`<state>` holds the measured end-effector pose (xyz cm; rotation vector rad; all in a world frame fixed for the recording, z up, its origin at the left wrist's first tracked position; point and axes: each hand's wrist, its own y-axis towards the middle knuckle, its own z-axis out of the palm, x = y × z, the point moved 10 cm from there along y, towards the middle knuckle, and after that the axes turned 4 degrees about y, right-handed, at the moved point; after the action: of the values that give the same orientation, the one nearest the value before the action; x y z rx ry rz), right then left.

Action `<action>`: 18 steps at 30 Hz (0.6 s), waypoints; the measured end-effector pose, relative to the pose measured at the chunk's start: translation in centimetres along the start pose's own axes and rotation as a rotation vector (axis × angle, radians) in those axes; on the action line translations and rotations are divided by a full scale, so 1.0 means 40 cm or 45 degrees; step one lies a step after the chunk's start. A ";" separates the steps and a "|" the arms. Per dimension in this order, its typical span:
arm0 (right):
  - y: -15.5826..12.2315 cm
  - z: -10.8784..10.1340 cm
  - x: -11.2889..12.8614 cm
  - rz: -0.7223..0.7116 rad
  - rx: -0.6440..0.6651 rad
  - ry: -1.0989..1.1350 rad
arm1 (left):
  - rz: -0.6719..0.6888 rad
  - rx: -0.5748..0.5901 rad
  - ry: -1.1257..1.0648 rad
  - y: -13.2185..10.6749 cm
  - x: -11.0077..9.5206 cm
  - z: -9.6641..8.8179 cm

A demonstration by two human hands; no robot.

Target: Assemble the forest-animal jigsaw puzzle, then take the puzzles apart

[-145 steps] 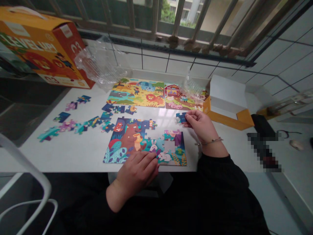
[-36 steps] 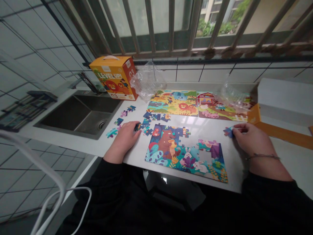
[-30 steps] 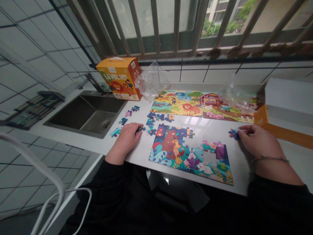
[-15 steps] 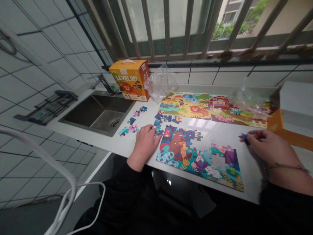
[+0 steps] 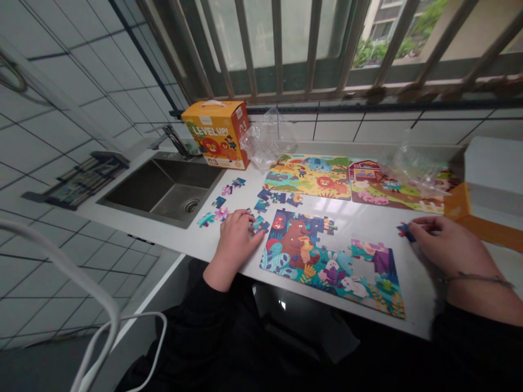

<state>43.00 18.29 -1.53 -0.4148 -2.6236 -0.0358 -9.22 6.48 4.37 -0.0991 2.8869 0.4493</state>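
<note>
My right hand pinches a dark blue jigsaw puzzle piece between thumb and fingertips, to the right of a partly joined jigsaw puzzle with a bear and rabbits. Gaps show in this puzzle's upper middle and right. My left hand rests at the puzzle's left side, thumb apart from the lightly bent fingers. Its fingertips lie by loose teal pieces, with nothing visibly held. More loose puzzle pieces are scattered beyond and left of that hand.
Two joined puzzles, a yellow lion one and a farm one, lie at the back. Clear plastic bags sit near an orange puzzle box. A sink is at left, an open white-and-orange box at right.
My left hand has slid slightly left, uncovering more of the loose teal pieces. My right hand stays almost in place with its puzzle piece.
</note>
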 end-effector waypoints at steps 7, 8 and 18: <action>-0.006 0.000 0.011 0.019 0.038 -0.003 | 0.131 0.022 -0.127 -0.010 0.003 -0.001; -0.007 0.000 0.010 0.024 0.040 0.000 | 0.096 0.048 -0.173 -0.009 0.012 0.002; -0.007 -0.001 0.010 0.017 0.037 0.023 | -0.416 0.216 -1.098 -0.019 0.082 0.058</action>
<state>42.60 18.14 -1.29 -0.4195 -2.6003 0.0030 -11.87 6.36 1.26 -0.2679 1.9977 0.1261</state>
